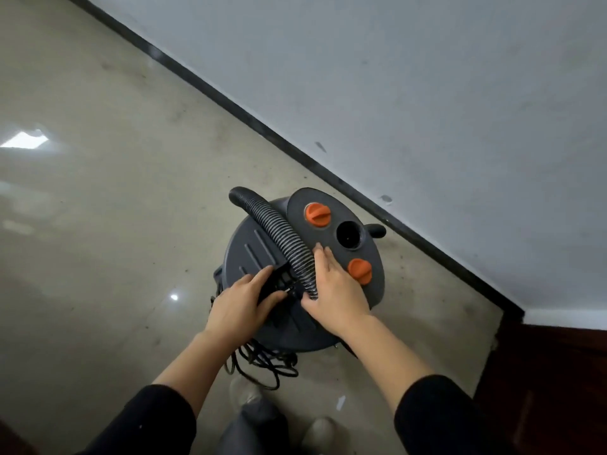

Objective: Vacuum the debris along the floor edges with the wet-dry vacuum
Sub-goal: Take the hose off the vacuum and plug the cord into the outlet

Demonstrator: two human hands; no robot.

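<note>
Against right hand [331,290] lies the hose [279,231]; left hand [241,305] grips handle [278,278].

Floor [98,208], glossy beige tile, logged across left and centre of frame.
The wet-dry vacuum [244,247] is stood on it at centre; a black cord [262,366] is coiled just below; a white scrap [341,401] is noted lower centre.

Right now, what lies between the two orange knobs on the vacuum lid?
In the head view, a round black open port lies between the upper orange knob and the lower orange knob, offset slightly toward the wall.
</note>
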